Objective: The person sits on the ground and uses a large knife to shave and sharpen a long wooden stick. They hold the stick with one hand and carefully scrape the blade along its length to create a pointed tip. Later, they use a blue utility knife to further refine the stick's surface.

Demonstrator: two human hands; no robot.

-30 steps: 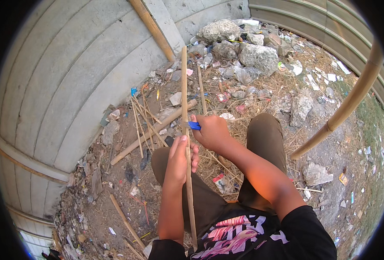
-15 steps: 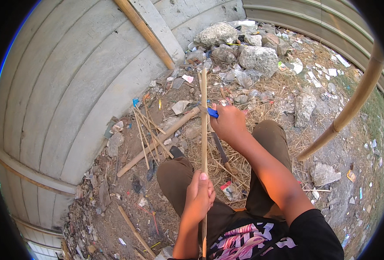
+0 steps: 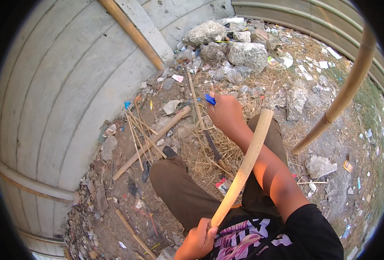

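Observation:
My left hand is closed round the lower end of a split bamboo strip, close to my lap. The strip slants up to the right, its broad pale face showing, and its upper part passes over my right forearm. Farther out, my right hand grips a blue-handled cutter knife, its thin blade pointing up and left, clear of the strip. Below it on the straw lies a dark machete-like blade with a wooden handle. A narrow bamboo piece lies beyond that blade.
Several thin bamboo sticks lie across a thicker bamboo pole on the left. Rocks and litter are heaped at the far wall. A bamboo pole slants at the right. A concrete wall stands on the left.
The bamboo strip has swung from upright to a rightward slant and turned to show its broad face. My left hand has dropped lower, and the knife has come away from the strip.

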